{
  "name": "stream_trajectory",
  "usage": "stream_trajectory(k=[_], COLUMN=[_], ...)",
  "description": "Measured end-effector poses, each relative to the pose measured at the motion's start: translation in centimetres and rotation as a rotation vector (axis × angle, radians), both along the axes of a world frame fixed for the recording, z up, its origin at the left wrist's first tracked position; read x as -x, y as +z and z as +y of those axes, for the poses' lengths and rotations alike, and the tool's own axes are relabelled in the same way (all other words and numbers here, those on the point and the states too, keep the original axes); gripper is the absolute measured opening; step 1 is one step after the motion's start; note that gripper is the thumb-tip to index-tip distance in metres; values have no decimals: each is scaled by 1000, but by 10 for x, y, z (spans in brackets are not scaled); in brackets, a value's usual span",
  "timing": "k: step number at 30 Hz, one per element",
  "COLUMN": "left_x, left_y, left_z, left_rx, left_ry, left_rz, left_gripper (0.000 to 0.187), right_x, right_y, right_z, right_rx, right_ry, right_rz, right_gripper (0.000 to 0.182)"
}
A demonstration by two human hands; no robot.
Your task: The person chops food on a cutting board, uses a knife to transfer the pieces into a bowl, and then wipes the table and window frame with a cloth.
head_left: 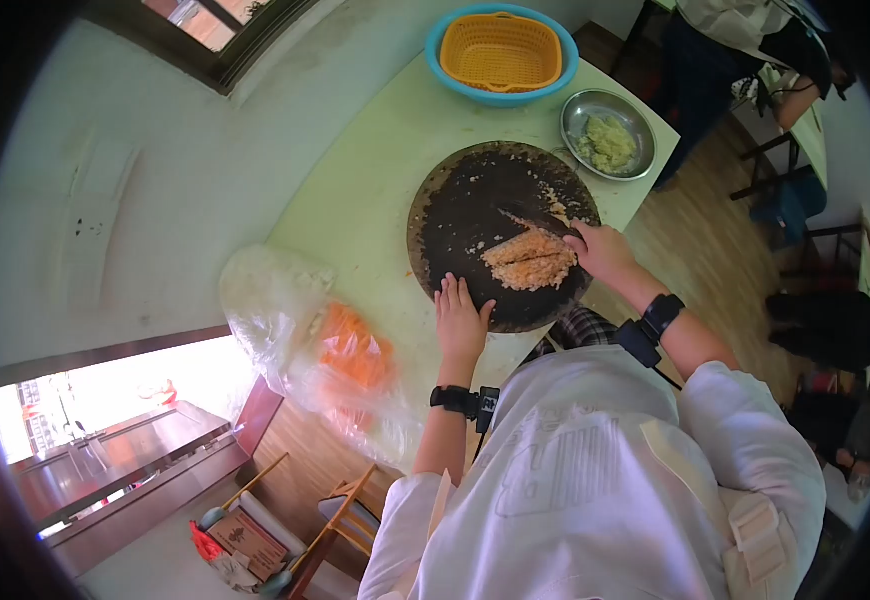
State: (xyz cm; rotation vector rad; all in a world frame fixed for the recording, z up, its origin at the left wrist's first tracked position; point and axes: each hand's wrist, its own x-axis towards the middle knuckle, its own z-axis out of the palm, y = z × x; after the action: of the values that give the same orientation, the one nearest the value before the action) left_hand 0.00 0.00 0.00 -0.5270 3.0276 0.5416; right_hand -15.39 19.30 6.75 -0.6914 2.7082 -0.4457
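A dark blade [533, 224], apparently a cleaver's, was hard to separate from the blackened chopping board [445, 210] beneath it. The worker's right hand [600, 250] was curled at its near end, apparently grasping a handle that the fingers hid. The left hand [463, 305] was released and holding nothing, its fingers spread over the board's near-left rim. Between the hands and the board's far side, chopped orange-pink filling [532, 265] lay in a creased mound, loose crumbs scattered beyond it.

The round board stood on a pale green table [355, 205], close to its right edge. A white wall [165, 220] flanked the left edge, and wood-look flooring [690, 230] showed past the right. Another person [705, 60], cut off at the top of the view, stood beyond the far-right corner. Glare washed out the scene behind a bright opening at lower left.

A blue basin [439, 75] holding a yellow basket [500, 50] occupied the far end. A metal bowl [575, 112] of pale green shreds [607, 142] sat by the far-right corner. Clear plastic bags [255, 290], one showing orange pieces [355, 348], covered the near-left corner, their folds blurring the contents.
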Motion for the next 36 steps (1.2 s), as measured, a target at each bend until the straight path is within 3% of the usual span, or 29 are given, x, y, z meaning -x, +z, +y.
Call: stream_trajectory(k=[3, 11, 12, 16, 19, 21, 22, 27, 30, 36], left_x=[2, -4, -4, 1, -2, 1, 2, 2, 5, 2], left_y=[1, 0, 2, 3, 2, 0, -2, 2, -1, 0], left_z=[-5, -12, -11, -9, -10, -9, -8, -8, -6, -3], left_rx=[11, 5, 0, -29, -17, -7, -8, -10, 1, 15], left_ry=[-42, -46, -38, -12, -10, -16, -18, -7, 4, 10], left_rz=[55, 61, 64, 54, 64, 76, 82, 63, 17, -11], left_gripper=[62, 59, 58, 58, 57, 56, 56, 56, 56, 57], right_x=[-6, -9, -12, -7, -19, -17, -16, -18, -10, -21], right_y=[0, -2, -4, 8, 10, 7, 7, 3, -4, -1], right_z=[-7, -14, -16, -20, -29, -31, -31, -36, -36, -42], right_rx=[34, 95, -28, 2, 136, -98, -100, 136, 18, 133], right_ry=[-93, -36, 66, 64, -85, 174, 171, 24, 197, 150], right_rz=[11, 45, 58, 84, 98, 57, 63, 155, 161, 96], right_gripper=[29, 27, 26, 26, 26, 26, 26, 24, 23, 21])
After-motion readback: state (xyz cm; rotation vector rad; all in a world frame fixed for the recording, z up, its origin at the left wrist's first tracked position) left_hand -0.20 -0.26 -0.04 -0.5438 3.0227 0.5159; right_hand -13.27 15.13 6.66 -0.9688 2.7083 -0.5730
